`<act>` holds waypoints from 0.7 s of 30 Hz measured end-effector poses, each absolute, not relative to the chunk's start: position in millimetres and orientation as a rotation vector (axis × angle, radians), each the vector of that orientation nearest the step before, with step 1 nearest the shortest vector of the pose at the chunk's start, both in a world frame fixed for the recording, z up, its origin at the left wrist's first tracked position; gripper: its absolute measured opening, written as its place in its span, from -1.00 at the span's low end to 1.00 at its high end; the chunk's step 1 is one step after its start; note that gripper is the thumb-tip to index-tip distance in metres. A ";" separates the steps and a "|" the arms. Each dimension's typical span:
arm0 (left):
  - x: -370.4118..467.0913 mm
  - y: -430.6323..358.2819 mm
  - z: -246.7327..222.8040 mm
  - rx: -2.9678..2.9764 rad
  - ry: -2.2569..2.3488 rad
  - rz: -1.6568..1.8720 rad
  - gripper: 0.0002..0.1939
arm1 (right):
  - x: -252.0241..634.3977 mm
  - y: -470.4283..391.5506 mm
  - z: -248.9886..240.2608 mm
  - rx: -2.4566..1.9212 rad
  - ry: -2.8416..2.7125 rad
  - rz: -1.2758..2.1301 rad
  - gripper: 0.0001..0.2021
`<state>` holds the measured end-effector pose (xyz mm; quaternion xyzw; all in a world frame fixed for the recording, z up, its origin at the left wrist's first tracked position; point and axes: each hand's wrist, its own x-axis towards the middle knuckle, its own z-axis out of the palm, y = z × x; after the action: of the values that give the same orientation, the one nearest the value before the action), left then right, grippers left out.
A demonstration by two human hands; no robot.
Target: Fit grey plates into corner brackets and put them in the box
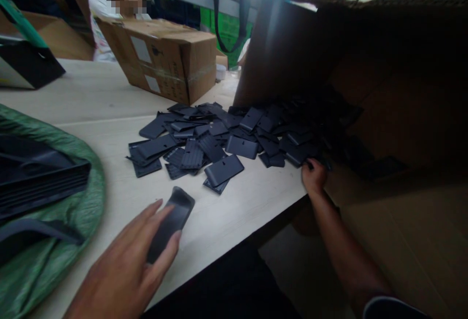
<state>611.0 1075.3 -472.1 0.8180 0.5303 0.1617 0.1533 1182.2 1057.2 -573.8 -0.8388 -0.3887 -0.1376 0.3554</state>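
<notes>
My left hand [127, 255] grips a dark grey plastic cover [171, 224] with a curved end, thumb on one side and fingers on the other, over the near part of the table. At the table's front edge, my right hand [314, 175] has its fingers closed at the border of the heap, against a dark plastic piece; what exactly they pinch is too dark to make out. The heap of similar plastic covers [241, 147] spreads across the table, some showing smooth faces with a small hole, others ribbed undersides.
A large open cardboard box [402, 221] lies on its side at the right, with more covers inside. A closed carton [161, 61] stands behind the heap. At left, a green sack [87, 178] holds black plastic parts. Across the white table [91, 100] is another person.
</notes>
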 end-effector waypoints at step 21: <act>595.7 1126.3 -443.9 2.250 1.630 -0.395 -0.17 | 1059.6 1163.5 -473.2 -1.366 -1.747 0.185 -0.76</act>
<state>595.7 1126.3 -443.9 0.7905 0.5728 -0.1389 0.1666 1059.6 1163.5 -473.2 -0.5507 -0.7040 0.0745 0.4422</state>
